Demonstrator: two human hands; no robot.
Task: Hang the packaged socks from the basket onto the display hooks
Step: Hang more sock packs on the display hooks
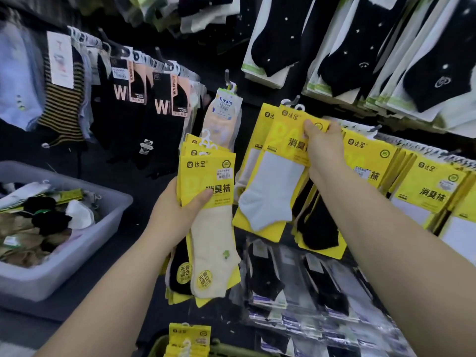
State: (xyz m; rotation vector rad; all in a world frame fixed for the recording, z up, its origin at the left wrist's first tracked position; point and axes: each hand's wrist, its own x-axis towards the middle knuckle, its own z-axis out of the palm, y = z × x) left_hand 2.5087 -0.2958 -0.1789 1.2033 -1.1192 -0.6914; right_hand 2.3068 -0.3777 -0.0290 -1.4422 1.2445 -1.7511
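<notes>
Thumb and fingers of the right hand pinch the top edge of the white-sock pack, a yellow card held up against a hook on the dark wall; I cannot tell whether its hanger sits over the hook. Another yellow card hangs just behind it, and a black-sock pack shows below it, under the right forearm

The left hand grips a stack of the same yellow packs round its middle, thumb laid across the front one, fingers hidden behind. The front one carries a cream sock; a black sock peeks out behind it at lower left. White hangers stick up from the top of the stack, which is held upright just left of the white-sock pack

At the bottom edge an olive basket holds more packs. Right of the right arm a yellow row hangs on further hooks. Above the stack a Tuyoya pack hangs on a hook of its own. Further left hang W socks, black, and a striped sock. Dotted socks, black on white cards, fill the upper right, and wrapped socks in clear film lie below the hands. A grey tub at far left holds loose black, white and tan socks
</notes>
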